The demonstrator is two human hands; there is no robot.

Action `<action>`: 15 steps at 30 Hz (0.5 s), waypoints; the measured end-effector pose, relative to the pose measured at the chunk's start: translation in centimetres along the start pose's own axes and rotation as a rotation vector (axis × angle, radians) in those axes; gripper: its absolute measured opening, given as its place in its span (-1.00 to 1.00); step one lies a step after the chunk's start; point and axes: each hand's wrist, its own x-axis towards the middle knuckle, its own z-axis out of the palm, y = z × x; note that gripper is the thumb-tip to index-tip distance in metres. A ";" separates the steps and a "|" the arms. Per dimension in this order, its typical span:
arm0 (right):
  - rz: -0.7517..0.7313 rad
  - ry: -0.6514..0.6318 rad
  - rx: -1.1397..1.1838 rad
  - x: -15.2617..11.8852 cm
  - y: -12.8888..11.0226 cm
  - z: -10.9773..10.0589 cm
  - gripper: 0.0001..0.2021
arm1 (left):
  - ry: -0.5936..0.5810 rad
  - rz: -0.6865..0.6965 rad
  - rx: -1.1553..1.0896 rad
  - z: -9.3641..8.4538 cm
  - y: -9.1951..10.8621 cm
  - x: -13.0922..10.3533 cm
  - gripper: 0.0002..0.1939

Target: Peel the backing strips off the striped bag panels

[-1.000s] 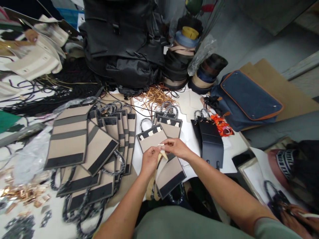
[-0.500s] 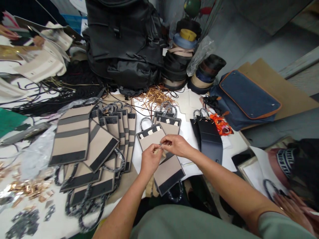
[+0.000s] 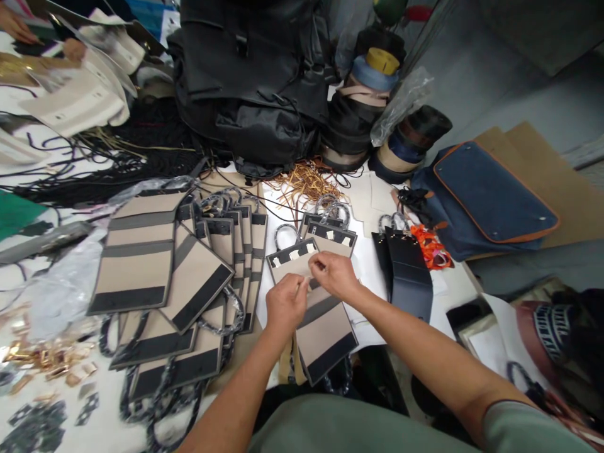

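Over a beige bag panel with dark bands, my left hand is closed in a pinch, with a tiny pale bit at its fingertips that I cannot name. My right hand, also pinching, is just beyond it on the right; whatever it holds is too small to make out. Three small pale tabs sit along the panel's black top strip. A plastic-wrapped loop handle stands at its far edge. Behind lies a similar panel with pale tabs, partly covered.
Stacked bag panels with wrapped handles lie left. Gold metal pieces are scattered at far left. A black backpack, strap rolls, a dark bag and a blue bag stand around. Another person's hand shows at top left.
My fingertips, which met over the panel, have come slightly apart, the right hand a little farther up. The whole view has shifted, so most things sit farther right.
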 end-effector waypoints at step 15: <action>0.420 0.284 -0.068 10.5 6.4 6.0 -0.74 | 0.181 -0.333 0.016 1.8 -8.5 -1.7 -0.83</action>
